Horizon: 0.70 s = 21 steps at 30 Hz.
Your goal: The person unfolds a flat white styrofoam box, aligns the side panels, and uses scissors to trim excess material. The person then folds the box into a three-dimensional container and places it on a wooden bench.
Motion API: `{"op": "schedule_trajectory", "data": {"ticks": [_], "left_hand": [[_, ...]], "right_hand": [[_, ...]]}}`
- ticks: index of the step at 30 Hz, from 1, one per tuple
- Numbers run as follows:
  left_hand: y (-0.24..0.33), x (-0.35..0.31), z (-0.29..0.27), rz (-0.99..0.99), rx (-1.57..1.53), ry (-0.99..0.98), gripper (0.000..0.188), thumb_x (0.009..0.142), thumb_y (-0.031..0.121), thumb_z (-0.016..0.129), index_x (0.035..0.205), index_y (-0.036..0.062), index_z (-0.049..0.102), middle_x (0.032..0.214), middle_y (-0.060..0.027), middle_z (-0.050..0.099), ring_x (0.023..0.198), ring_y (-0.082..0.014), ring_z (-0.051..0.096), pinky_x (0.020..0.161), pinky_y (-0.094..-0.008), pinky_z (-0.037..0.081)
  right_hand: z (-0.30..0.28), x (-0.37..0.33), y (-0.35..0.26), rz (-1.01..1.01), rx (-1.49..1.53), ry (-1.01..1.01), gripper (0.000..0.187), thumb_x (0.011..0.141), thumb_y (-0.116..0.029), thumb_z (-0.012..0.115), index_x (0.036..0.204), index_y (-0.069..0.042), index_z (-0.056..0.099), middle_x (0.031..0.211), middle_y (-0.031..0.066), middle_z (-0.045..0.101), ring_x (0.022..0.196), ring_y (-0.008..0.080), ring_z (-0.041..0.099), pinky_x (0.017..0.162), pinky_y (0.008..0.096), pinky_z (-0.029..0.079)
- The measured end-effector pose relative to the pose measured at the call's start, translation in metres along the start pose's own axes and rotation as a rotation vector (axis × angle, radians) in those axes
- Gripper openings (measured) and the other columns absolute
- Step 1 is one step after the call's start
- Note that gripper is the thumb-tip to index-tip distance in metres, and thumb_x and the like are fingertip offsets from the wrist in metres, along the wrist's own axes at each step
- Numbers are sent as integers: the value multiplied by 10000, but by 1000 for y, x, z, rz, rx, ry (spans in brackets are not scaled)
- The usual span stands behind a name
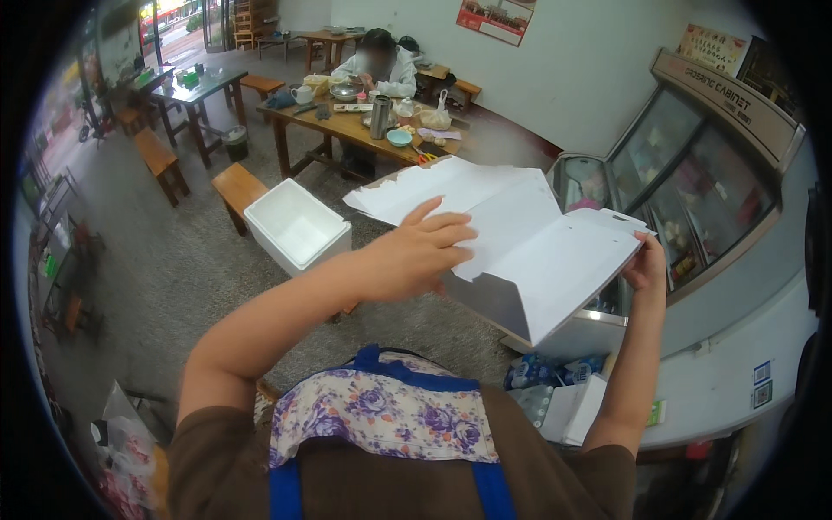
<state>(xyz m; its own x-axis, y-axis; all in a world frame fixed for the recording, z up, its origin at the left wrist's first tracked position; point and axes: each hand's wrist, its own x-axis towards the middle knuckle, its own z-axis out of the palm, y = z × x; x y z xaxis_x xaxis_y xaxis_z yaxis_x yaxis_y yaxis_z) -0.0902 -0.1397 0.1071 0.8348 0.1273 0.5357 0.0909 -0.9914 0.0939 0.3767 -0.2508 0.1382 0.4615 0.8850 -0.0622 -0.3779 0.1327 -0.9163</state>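
Observation:
In front of me is a sheet of white cardboard (507, 221), creased into panels like an unfolded box, with a torn far edge. My right hand (646, 262) grips its right edge, fingers curled over the rim. My left hand (420, 251) is at the near left part of the cardboard, fingers stretched and spread against the white surface; its thumb is mostly hidden. The cardboard is tilted in mid-air. Below it to the left, a white foam box (299, 227) without a lid rests by a wooden bench (232, 192).
A person (378, 65) sits behind a wooden table (299, 126) with a thermos, bowls and bags. To the right stands a glass-door display fridge (685, 165); bottle packs (555, 371) lie below it. More tables and benches (160, 159) are at far left.

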Motion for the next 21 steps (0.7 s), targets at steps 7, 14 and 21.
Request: {"op": "schedule_trajectory", "data": {"ticks": [7, 14, 21], "left_hand": [[-12, 39, 24, -16, -103, -30, 92, 772, 57, 708, 804, 105, 637, 849, -25, 627, 984, -228, 605, 1197, -533, 151], [-11, 58, 15, -24, -239, -102, 131, 817, 101, 705, 920, 80, 628, 827, -48, 609, 937, -250, 617, 1196, -556, 125], [-18, 73, 39, -150, -522, -209, 151, 860, 169, 676, 916, 34, 638, 850, -113, 643, 880, -292, 610, 1084, -487, 320]], "right_hand": [[-59, 26, 15, 84, 85, 244, 199, 865, -263, 528, 759, -102, 577, 650, 51, 577, 526, 200, 561, 453, 336, 476], [-72, 6, 80, 178, -361, 326, 288, 862, -242, 504, 678, -23, 537, 598, 103, 517, 508, 237, 542, 520, 416, 528], [-46, -20, 48, -670, -808, 436, 292, 922, -270, 641, 838, 9, 653, 737, 106, 636, 689, 203, 637, 695, 331, 533]]}}
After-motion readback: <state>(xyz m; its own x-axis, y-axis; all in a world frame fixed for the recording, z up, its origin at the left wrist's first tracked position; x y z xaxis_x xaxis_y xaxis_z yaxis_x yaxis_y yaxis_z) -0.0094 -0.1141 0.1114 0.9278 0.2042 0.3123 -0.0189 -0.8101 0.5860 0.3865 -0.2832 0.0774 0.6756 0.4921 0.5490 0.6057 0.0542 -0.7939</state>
